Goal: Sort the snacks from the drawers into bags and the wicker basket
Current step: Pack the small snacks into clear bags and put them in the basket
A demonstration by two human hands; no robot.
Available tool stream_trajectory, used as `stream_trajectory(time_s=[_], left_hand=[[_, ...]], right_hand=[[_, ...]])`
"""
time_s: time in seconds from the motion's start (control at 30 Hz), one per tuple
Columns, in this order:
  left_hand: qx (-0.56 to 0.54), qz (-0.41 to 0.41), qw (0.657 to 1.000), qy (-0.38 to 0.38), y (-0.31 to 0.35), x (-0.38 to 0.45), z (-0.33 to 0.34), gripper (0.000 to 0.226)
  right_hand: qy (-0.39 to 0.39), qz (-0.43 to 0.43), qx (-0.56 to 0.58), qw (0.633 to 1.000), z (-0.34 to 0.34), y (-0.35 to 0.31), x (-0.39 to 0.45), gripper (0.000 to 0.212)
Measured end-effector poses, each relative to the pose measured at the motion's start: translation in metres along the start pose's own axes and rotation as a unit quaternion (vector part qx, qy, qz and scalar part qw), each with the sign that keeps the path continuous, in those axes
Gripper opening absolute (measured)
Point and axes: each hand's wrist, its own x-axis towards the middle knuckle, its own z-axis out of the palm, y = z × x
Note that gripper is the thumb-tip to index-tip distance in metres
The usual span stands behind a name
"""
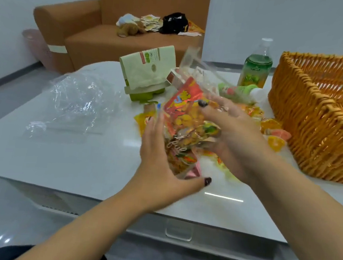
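Note:
I hold a clear plastic bag (185, 118) stuffed with orange and red snack packets, tilted above the white table (79, 158). My left hand (163, 166) cups its lower left side, and my right hand (235, 136) grips its right side with the thumb across the front. Loose orange and yellow snack packets (275, 133) lie on the table behind my right hand. The wicker basket (313, 126) stands at the right, its visible inside bare. Another clear bag (74, 103) lies crumpled at the left.
A pale green paper bag (149, 69) stands behind the snacks. A green drink bottle (256, 68) stands upright, and another bottle (237, 92) lies beside the basket. A brown sofa (113, 30) with a soft toy and a black bag sits beyond the table.

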Motion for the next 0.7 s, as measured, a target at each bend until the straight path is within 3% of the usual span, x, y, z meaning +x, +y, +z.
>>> stream_trajectory(time_s=[0.1,0.2,0.3,0.33,0.37,0.43,0.47,0.5,0.57,0.7], left_hand=[[-0.045,0.018,0.995,0.091,-0.007,-0.003,0.009,0.133],[-0.135,-0.025,0.973,0.185,-0.007,0.008,-0.004,0.108],[-0.178,-0.056,0.962,0.201,-0.014,0.016,-0.023,0.101],[-0.191,-0.067,0.959,0.196,-0.018,0.018,-0.028,0.102],[-0.199,-0.075,0.958,0.194,-0.023,0.018,-0.032,0.101],[-0.211,-0.084,0.954,0.195,-0.030,0.018,-0.041,0.097],[-0.215,-0.090,0.952,0.197,-0.034,0.018,-0.045,0.097],[-0.219,-0.095,0.951,0.198,-0.038,0.018,-0.050,0.098],[-0.232,-0.104,0.946,0.202,-0.044,0.020,-0.060,0.095],[-0.292,-0.130,0.921,0.222,-0.050,0.029,-0.074,0.088]], right_hand=[[-0.179,0.033,0.037,0.983,0.010,-0.007,-0.008,0.049],[-0.218,0.055,0.079,0.971,0.011,-0.014,-0.007,0.051],[-0.116,0.016,0.019,0.993,-0.002,-0.019,0.006,0.045],[-0.053,-0.012,-0.077,0.996,-0.009,-0.017,0.012,0.038],[0.015,-0.042,-0.222,0.974,-0.019,-0.013,0.019,0.036],[0.089,-0.066,-0.517,0.849,-0.041,0.003,0.034,0.048],[0.100,-0.050,-0.598,0.793,-0.051,0.014,0.040,0.058],[0.102,-0.028,-0.633,0.767,-0.057,0.023,0.044,0.065],[0.099,-0.019,-0.644,0.759,-0.067,0.039,0.055,0.073],[0.138,-0.043,-0.607,0.782,-0.076,0.056,0.084,0.066]])
